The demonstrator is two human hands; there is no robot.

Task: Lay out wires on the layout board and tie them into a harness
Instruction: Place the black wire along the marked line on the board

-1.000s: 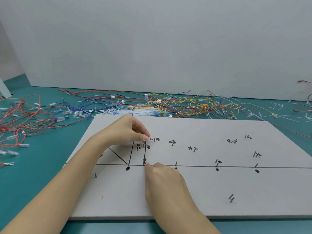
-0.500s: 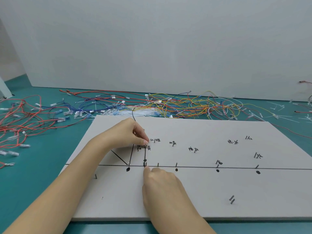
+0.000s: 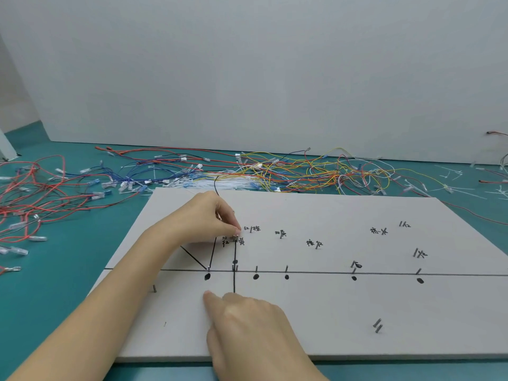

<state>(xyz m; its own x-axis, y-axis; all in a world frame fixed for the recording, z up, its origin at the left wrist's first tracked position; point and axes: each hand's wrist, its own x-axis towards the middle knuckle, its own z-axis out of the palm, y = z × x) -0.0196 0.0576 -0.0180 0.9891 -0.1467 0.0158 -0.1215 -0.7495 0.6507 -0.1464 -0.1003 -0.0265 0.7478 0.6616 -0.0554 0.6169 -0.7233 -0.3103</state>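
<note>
At the bottom centre of the frame, the right hand [image 3: 247, 323] is seen from behind, resting on the near part of the layout board [image 3: 330, 312]. Its fingers are loosely curled, with one fingertip laid on the board's surface below the drawn horizontal line; nothing can be seen held in it.

The pale grey board fills the lower middle of the frame, lying flat on a teal table [image 3: 55, 284]. Small metal pins, black dots and handwritten labels are scattered along its drawn lines.

Further in, at centre left, the left hand [image 3: 209, 218] is reached in from the lower left, and a thin black wire [image 3: 212, 251] is pinched between its thumb and fingertips beside an upright pin [image 3: 235, 238]. Below the hand the wire is run down to a pin on the horizontal line; above the hand it curves off past the board's far edge.

Beyond the board, across the middle of the frame, a loose tangle of wires [image 3: 275, 171] in red, blue, yellow and white is spread over the table. A plain white wall [image 3: 247, 72] fills the upper frame.
</note>
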